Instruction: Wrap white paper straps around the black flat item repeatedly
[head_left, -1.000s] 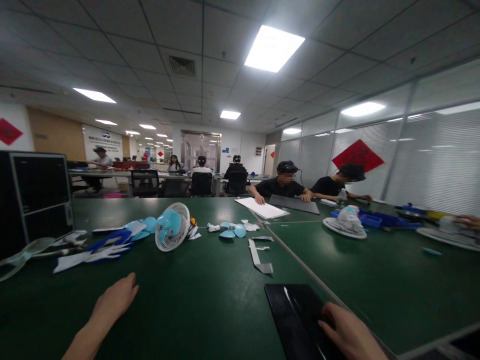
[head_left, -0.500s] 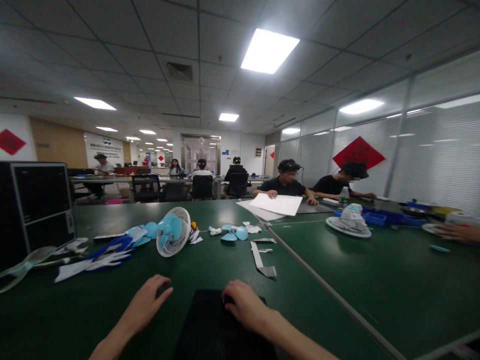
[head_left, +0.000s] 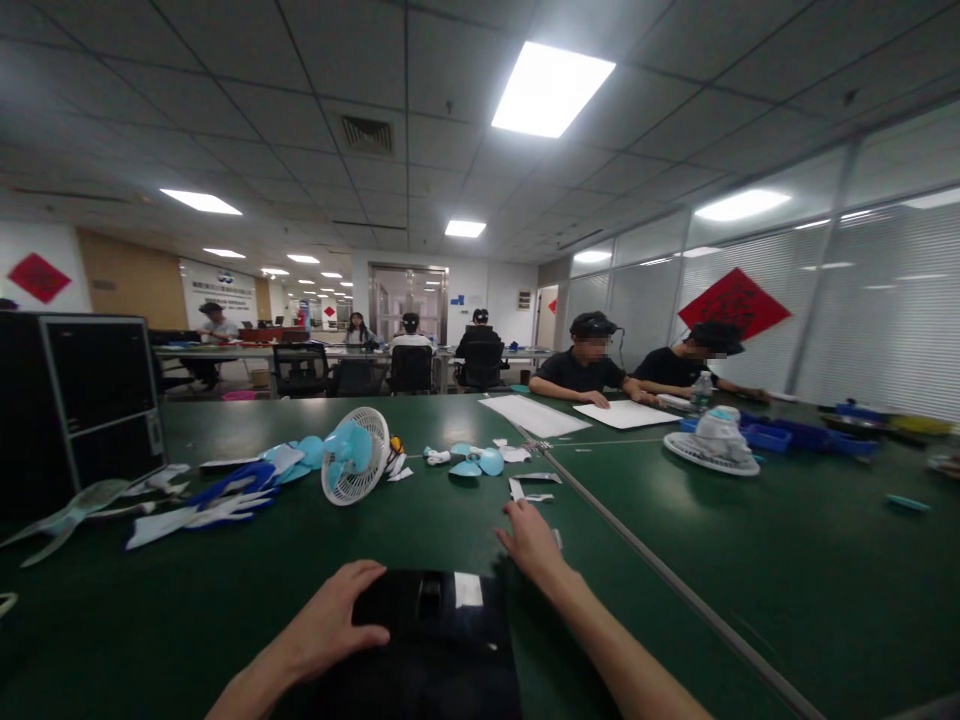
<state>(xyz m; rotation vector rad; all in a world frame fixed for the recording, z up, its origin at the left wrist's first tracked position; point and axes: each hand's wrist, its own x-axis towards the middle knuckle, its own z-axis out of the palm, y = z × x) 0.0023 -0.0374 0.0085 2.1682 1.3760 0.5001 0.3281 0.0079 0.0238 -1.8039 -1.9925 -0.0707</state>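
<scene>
Green counter [head_left: 442, 530]: room R of glossy black flat panel [head_left: 427, 665]; L hand [head_left: 330, 615] spread at its L edge, R hand [head_left: 534, 540] part-spread past far-R corner.

Glossy black panel [head_left: 420, 655] at six o'clock on the counter [head_left: 431, 530], a white patch [head_left: 469, 590] near its one o'clock edge
</scene>
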